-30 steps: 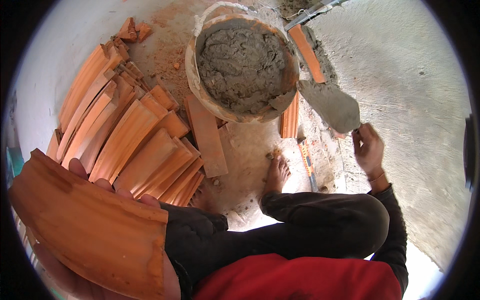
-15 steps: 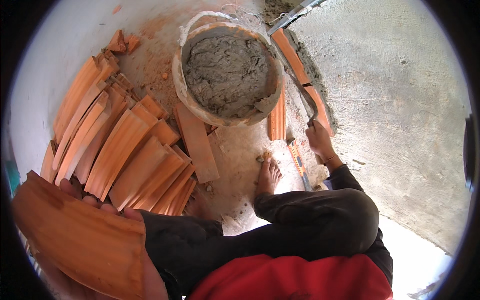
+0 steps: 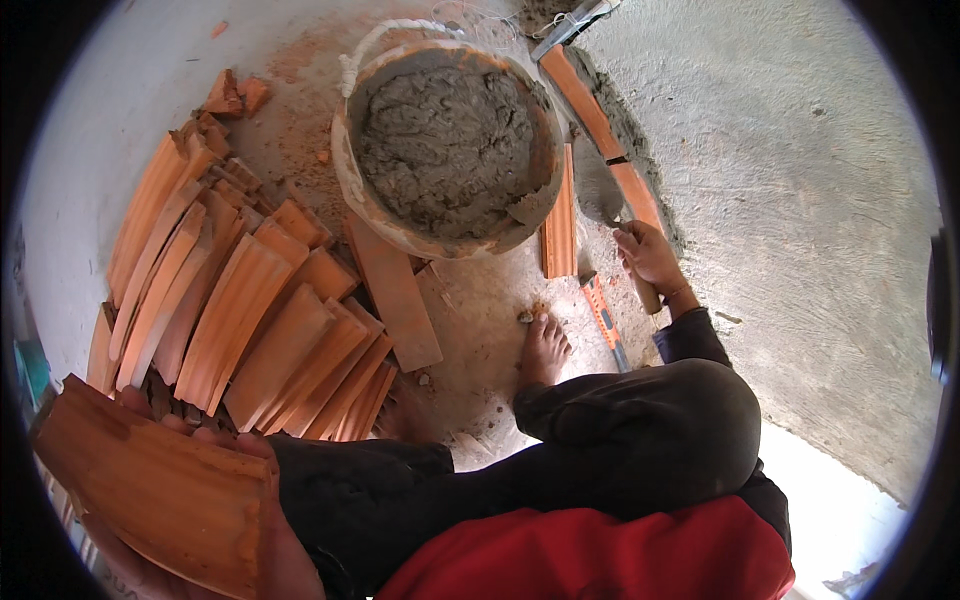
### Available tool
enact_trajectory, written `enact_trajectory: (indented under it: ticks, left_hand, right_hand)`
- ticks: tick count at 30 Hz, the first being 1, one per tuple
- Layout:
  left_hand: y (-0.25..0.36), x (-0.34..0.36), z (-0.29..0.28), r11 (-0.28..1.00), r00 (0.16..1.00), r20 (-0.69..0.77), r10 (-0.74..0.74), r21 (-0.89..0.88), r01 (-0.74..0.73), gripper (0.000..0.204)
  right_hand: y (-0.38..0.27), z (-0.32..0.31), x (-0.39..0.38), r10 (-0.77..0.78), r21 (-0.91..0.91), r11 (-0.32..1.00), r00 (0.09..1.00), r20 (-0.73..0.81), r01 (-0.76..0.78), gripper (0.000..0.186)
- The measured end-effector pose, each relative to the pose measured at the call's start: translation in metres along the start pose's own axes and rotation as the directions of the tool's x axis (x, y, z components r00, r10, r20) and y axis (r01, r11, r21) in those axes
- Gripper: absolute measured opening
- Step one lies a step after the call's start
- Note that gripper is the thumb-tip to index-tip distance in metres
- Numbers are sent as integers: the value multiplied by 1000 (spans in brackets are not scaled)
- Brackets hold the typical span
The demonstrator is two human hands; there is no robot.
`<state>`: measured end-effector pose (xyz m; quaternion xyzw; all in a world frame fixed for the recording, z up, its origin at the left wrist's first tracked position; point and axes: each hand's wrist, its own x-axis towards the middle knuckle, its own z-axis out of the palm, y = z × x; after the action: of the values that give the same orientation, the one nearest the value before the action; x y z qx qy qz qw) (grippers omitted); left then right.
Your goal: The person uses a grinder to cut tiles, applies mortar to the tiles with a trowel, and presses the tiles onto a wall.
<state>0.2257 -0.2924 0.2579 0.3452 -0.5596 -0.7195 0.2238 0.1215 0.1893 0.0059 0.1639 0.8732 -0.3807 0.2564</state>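
Observation:
A terracotta tile [image 3: 150, 480] lies across my left hand [image 3: 285, 545] at the lower left, fingertips curled over its far edge. On the right, my right hand [image 3: 648, 254] is closed round the wooden handle of a trowel [image 3: 598, 193]. The trowel's grey blade shows flat side up, between the bucket [image 3: 343, 185] and a row of tiles [image 3: 583, 103] set along the wall's foot. Thick grey mortar [image 3: 450, 150] fills much of the bucket.
Many terracotta tiles [image 3: 235, 310] stand stacked at the left. A flat tile [image 3: 395, 290] and a narrow tile [image 3: 558, 230] lie near the bucket. An orange-and-black handled tool [image 3: 603, 322] rests beside my bare foot [image 3: 544, 350]. A rough grey wall [image 3: 800, 220] rises on the right.
My right hand has turned the trowel, so its blade now shows its broad face instead of its edge. The tile in my left hand has shifted slightly down.

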Motion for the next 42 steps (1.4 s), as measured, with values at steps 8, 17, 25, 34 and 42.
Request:
enact_trajectory:
  ticks: [8,17,25,34,42]
  left_hand:
    - [-7,11,3,992,997,57,56,112,-62,58]
    - [-3,6,20,998,996,75,56,1,-56,57]
    - [-2,9,9,999,986,163,-39,41,33,62]
    - [6,-1,5,922,929,179,-322,-161,351,65]
    - [5,-10,12,941,967,131,-220,-233,245,68]
  right_hand:
    - [-22,-38,24,157,71,982,965,211,-175,28]
    - [-29,-3,44,109,150,982,993,39,-113,29]
    - [-40,-8,9,-152,-148,981,973,-173,127,25]
    - [-154,-11,-73,-751,-770,448,659,-48,454,19]
    - [-255,-20,-40,-675,-873,157,695,246,462,20]
